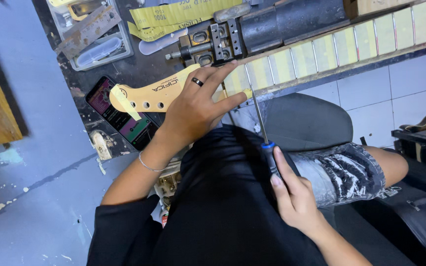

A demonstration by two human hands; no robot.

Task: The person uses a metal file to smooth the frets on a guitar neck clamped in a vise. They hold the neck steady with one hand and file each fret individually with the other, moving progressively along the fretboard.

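A pale wooden guitar neck (321,49) lies across the bench, its fretboard covered in yellow masking tape between the metal frets. Its headstock (149,96) points left, with tuner holes and a scrap of yellow tape on its tip. My left hand (198,106), wearing a dark ring and a thin bracelet, rests on the neck where it meets the headstock. My right hand (292,194) grips the blue-and-black handle of a long thin file or screwdriver (262,123). Its metal tip touches the taped fretboard near the first frets.
A metal vise (213,42) clamps the neck from behind. A phone (119,118) with a lit screen lies under the headstock. Sandpaper sheets (178,15) and a plastic parts tray (92,34) sit at the back. A black stool seat (306,120) and my knee are below.
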